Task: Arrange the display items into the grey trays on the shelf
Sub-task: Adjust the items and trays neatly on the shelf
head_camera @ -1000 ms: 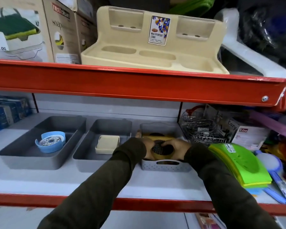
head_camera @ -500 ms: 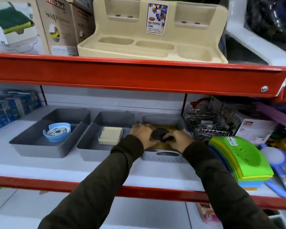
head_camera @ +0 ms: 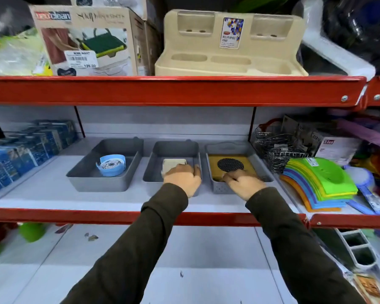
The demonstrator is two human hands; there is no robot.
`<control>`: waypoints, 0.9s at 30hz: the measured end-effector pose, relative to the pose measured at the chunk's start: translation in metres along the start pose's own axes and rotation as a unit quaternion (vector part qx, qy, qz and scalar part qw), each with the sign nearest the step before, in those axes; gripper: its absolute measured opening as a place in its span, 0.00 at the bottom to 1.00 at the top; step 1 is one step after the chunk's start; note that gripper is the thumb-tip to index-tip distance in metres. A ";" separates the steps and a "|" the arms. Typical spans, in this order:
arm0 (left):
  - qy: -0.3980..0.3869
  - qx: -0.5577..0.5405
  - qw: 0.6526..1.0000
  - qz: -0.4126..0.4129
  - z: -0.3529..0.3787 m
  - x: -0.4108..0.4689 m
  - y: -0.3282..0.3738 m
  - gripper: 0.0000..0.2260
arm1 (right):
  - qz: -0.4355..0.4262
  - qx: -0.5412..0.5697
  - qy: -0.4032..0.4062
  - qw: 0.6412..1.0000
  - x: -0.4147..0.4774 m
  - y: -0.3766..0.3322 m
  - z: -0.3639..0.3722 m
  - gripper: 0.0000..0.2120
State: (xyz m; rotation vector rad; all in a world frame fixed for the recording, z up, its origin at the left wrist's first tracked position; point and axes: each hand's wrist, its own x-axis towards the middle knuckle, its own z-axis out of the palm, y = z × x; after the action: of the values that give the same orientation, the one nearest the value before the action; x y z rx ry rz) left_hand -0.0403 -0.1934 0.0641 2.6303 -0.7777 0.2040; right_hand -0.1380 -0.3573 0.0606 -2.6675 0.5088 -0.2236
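Note:
Three grey trays stand side by side on the middle shelf. The left tray [head_camera: 83,179] holds a round blue item [head_camera: 111,165]. A cream square item [head_camera: 173,163] lies in the middle tray [head_camera: 150,179]. A yellow pad with a black mesh circle [head_camera: 230,164] lies flat in the perforated right tray [head_camera: 218,189]. My left hand [head_camera: 182,178] hovers over the middle tray's front right corner, right in front of the cream item; its fingers curl downward and are hidden. My right hand [head_camera: 242,182] is at the right tray's front, with spread fingertips resting on the yellow pad's near edge.
Blue boxes [head_camera: 24,148] line the shelf's left. To the right are wire baskets [head_camera: 276,145] and a stack of coloured plastic pieces [head_camera: 320,183]. A red shelf beam [head_camera: 176,91] runs overhead, carrying a beige stand [head_camera: 230,51] and cartons [head_camera: 86,40].
My left hand has let go of the yellow pad and shifted left to the middle tray. The pad now lies flat in the right tray, and my right hand has slid to its near edge.

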 end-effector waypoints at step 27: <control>-0.024 0.063 0.995 -0.078 -0.069 -0.068 -0.169 0.24 | -0.054 -0.001 0.023 0.998 -0.087 -0.133 0.055 0.18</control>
State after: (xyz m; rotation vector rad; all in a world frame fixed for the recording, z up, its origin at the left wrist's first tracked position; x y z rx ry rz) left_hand -0.0060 -0.0017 0.0562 2.8099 -0.5878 0.1508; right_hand -0.1628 -0.1909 0.0612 -2.7001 0.3802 -0.3160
